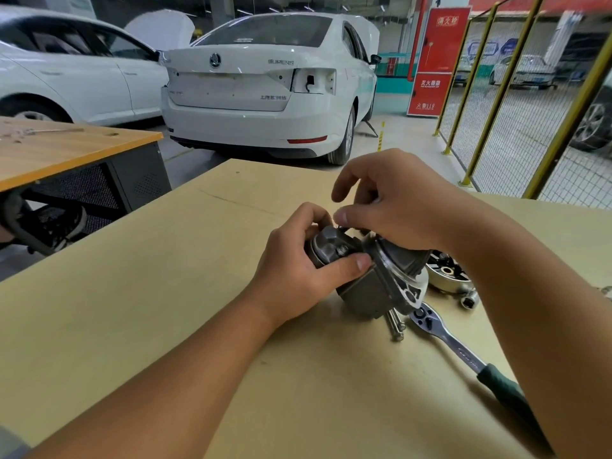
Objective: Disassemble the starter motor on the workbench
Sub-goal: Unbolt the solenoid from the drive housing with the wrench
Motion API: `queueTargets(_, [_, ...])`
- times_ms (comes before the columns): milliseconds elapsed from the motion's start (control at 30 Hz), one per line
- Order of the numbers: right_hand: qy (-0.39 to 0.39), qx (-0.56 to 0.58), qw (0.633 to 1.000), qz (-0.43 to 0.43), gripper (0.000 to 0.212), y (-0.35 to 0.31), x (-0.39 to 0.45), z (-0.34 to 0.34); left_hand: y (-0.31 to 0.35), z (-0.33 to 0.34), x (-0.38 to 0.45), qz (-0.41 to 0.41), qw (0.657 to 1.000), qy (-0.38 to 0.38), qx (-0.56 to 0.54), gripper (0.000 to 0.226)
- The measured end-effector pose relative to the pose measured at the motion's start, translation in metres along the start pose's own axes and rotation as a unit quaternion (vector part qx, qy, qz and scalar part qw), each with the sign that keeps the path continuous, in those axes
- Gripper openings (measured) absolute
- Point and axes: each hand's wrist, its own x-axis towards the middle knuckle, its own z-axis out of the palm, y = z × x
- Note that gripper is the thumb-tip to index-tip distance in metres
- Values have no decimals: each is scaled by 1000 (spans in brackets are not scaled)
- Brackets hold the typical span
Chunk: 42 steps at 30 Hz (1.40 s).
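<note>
Bolts [396, 324] already out beside the wrench [463, 354]; left hand [291, 276] grips the starter [371, 276], right hand [397, 210] pinching something on top, plenty left.

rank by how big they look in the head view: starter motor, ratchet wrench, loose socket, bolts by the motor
1. ratchet wrench, longest, though its handle lies nearest the camera
2. starter motor, bulkier but partly hidden by the left hand and right hand, so the top two are unsure
3. bolts
4. loose socket
</note>
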Motion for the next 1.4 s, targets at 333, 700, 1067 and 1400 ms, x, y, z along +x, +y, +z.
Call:
queueTargets(333, [49, 214, 975, 47, 29, 10, -8, -11, -3, 1, 2, 19, 1000, 0, -5, 44])
queueTargets(700, [80, 277, 952, 100, 22, 13, -3, -6, -1, -1, 1, 37, 999, -6, 4, 42])
queueTargets(1067, [117, 301, 941, 98, 16, 7, -6, -8, -1, -3, 3, 28, 999, -20, 2, 32])
queueTargets(1400, [309, 461, 809, 194, 22, 32, -3, -29, 9, -33, 20, -37, 956, 233, -173, 25])
